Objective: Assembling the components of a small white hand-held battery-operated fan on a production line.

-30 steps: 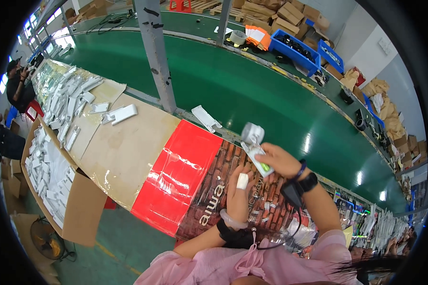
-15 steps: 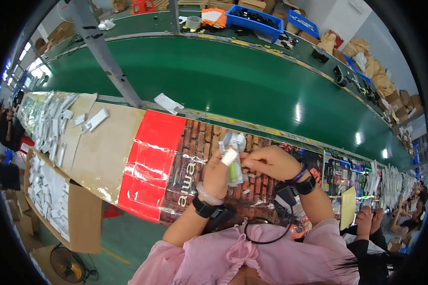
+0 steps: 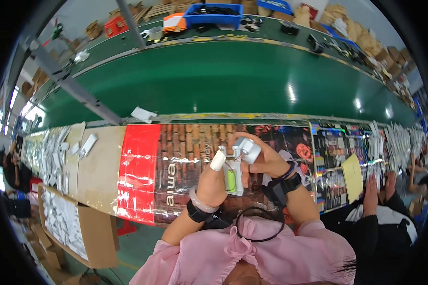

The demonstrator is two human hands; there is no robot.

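Both my hands hold a white plastic device housing [image 3: 235, 179] above the table, its inner side with thin wires and a green battery cell [image 3: 231, 180] facing up. A rounded grey-and-white head part [image 3: 248, 149] sits at the housing's far end. My right hand [image 3: 271, 162] is closed around that head from the right, with fingers behind the housing. On the other side, my left hand [image 3: 212, 184] grips the housing's left edge. White wrapping [image 3: 218, 160] covers a left digit near the head. The left fingers beneath are partly hidden.
White plastic parts [image 3: 54, 154] lie in a heap on the table's left, above a cardboard box [image 3: 97, 232] full of similar pieces. A single white part [image 3: 143, 114] lies at the green conveyor's [image 3: 185, 78] near edge. Another person's hands [image 3: 372, 192] are close on my right, beside yellow paper [image 3: 352, 178].
My right hand has gone from a pinch beside the housing to a hold around its rounded head. The housing has turned, showing more of the green cell. The whole view has shifted.
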